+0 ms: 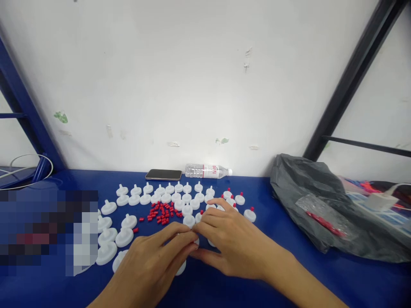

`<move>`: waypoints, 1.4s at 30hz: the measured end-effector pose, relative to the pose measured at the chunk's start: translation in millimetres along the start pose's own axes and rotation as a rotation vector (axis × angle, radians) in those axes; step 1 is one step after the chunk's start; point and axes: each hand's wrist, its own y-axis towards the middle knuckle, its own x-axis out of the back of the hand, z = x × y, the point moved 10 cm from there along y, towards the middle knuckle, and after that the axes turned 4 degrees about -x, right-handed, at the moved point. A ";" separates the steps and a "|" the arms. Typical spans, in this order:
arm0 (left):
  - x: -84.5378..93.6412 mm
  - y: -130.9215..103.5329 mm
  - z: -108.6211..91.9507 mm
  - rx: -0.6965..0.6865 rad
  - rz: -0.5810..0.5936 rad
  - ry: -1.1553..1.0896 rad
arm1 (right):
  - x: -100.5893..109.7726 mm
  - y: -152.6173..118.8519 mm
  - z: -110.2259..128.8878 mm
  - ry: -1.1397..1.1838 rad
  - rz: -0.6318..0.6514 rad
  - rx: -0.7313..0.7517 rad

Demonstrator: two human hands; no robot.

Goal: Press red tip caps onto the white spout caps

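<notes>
My left hand point(157, 254) and my right hand point(226, 237) meet at the front middle of the blue table, fingertips closed together around one small piece. A sliver of a white nozzle lid point(197, 242) and a speck of red show between them; the fingers hide the rest. Round white lids with upright spouts point(187, 198) stand in rows behind my hands and to the left. Loose small red caps point(163, 210) lie heaped in the middle. Right of my right hand, several lids wear red caps on their spouts, one of them a capped lid point(249, 214).
A dark phone point(163, 174) and a clear plastic bottle point(208, 171) lie along the wall. On the right, a grey plastic bag point(295, 201) carries a clear packet with red pieces point(326, 222). A white charger point(382, 200) and cable sit beyond it. The left edge is pixelated.
</notes>
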 end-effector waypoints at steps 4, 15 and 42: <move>5.7 1.5 5.1 0.048 -0.020 -0.071 | 2.5 0.3 -1.3 0.005 -0.029 -0.003; 24.3 1.3 14.6 0.200 -0.152 -0.209 | 14.4 -1.4 -3.0 0.066 -0.139 -0.007; 16.8 -1.4 14.9 0.064 -0.022 -0.056 | 38.2 -13.6 -2.0 0.176 -0.515 0.050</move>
